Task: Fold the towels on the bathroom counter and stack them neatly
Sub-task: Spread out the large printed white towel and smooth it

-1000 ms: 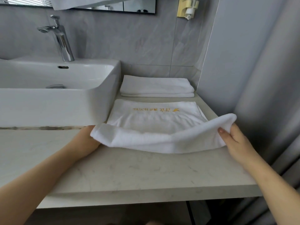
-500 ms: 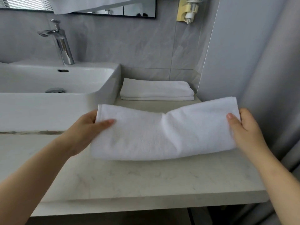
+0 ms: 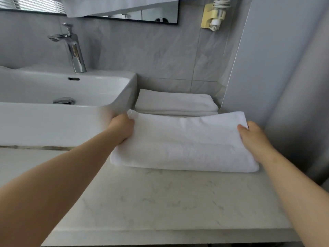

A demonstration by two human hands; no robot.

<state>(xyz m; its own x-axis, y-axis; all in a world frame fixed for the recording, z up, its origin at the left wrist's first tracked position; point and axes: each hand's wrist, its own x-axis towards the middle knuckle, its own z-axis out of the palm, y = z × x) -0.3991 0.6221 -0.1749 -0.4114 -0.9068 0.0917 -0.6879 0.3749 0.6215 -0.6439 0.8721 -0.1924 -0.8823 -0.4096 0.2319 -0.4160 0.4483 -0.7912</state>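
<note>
The folded towel lies on the tabletop, gripped at its ends by the left hand and right hand. Beyond both hands sits the finished stack. Soft and light, it likely sags unless carried from underneath.

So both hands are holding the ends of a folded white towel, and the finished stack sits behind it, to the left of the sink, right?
Not quite. The head view shows the finished stack to the right of the sink, not the left. Otherwise yes: left hand and right hand hold the folded towel.
</note>
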